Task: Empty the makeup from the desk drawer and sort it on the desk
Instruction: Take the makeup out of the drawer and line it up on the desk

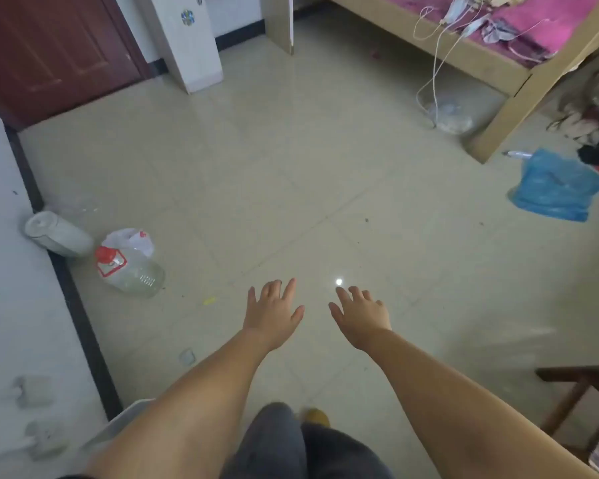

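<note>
left hand: fingers spread, holding nothing | right hand: fingers loose, empty, just beside it | both stretched over pale tiled floor, likely mid-walk | desk drawer, makeup: not in view | clear red-capped plastic jug lies left of them

Tile floor w/ clear jug, grey canister, blue bag.

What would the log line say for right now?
left hand: open, empty | right hand: open, empty | both over floor | desk, drawer, makeup: not in view
</note>
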Available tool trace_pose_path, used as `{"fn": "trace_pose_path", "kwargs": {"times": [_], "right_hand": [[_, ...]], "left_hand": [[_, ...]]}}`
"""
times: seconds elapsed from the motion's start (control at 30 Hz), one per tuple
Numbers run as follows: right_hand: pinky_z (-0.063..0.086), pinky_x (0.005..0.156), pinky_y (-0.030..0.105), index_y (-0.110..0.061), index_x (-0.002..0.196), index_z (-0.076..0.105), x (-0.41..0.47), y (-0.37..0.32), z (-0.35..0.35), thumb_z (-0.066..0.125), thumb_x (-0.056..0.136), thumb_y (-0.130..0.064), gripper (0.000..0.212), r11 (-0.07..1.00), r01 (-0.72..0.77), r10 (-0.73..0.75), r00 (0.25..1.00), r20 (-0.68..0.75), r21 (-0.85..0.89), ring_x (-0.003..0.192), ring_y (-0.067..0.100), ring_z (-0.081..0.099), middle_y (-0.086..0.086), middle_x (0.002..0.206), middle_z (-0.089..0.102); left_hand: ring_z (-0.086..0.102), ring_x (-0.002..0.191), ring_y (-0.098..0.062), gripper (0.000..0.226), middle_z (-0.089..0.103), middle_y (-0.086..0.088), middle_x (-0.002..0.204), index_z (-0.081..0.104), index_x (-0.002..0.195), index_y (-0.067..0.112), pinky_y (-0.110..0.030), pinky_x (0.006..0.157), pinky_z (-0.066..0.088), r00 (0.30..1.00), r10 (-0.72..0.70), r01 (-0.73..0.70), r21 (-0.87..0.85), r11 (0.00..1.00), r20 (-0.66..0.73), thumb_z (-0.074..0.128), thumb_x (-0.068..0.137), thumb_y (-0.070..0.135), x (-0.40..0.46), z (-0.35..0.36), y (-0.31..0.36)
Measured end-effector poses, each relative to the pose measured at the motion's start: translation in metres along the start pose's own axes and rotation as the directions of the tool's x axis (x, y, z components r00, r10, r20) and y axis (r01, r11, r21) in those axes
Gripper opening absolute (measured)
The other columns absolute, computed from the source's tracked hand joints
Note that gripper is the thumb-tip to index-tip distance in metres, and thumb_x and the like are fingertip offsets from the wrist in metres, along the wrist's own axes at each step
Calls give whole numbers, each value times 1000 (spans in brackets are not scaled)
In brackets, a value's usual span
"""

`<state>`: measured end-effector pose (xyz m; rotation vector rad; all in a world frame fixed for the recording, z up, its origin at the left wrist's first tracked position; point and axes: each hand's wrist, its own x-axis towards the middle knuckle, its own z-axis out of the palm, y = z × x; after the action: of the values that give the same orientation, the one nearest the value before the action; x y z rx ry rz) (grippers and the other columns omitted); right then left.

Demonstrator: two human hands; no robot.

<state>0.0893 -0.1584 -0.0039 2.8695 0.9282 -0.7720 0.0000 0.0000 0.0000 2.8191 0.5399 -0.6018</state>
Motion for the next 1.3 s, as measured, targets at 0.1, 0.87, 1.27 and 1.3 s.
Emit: {"fn": "trace_pose_path", "kwargs": {"times": [0.1, 0.87, 1.27, 1.3], "right_hand": [[38, 93, 37, -21, 144, 25, 24, 12, -14, 20, 100, -46, 50, 1000, -4, 4, 1000, -12, -13, 128, 24, 38, 4, 142, 38], [37, 96, 39, -21, 141, 31, 403, 82, -265, 22, 100, -45, 48, 993, -119, 121, 988, -95, 26, 127, 25, 40, 5, 143, 38], [39, 95, 38, -22, 142, 27, 660, 220, -419, 22, 100, -45, 48, 997, -45, 43, 999, -33, -68, 129, 24, 36, 5, 144, 34], [39, 94, 38, -22, 142, 27, 669, 223, -426, 22, 100, -45, 48, 996, -49, 47, 998, -32, -75, 129, 24, 36, 5, 144, 33]], "left_hand": [[20, 141, -23, 59, 26, -7, 151, 11, 150, 21, -51, 115, 12, 1000, -1, 1, 8, 1000, -21, 23, 98, 47, 25, -12, 3], [24, 139, -23, 55, 30, -6, 148, 20, 146, 21, -52, 115, 7, 995, 88, -86, 45, 995, -46, 24, 98, 47, 437, -237, -9], [20, 141, -21, 56, 27, -6, 150, 20, 147, 19, -52, 115, 5, 996, -45, 43, -29, 999, -75, 26, 99, 47, 711, -351, 61], [20, 141, -21, 56, 27, -6, 150, 20, 147, 19, -52, 116, 5, 996, -40, 38, -36, 999, -78, 26, 99, 47, 718, -358, 63]]}}
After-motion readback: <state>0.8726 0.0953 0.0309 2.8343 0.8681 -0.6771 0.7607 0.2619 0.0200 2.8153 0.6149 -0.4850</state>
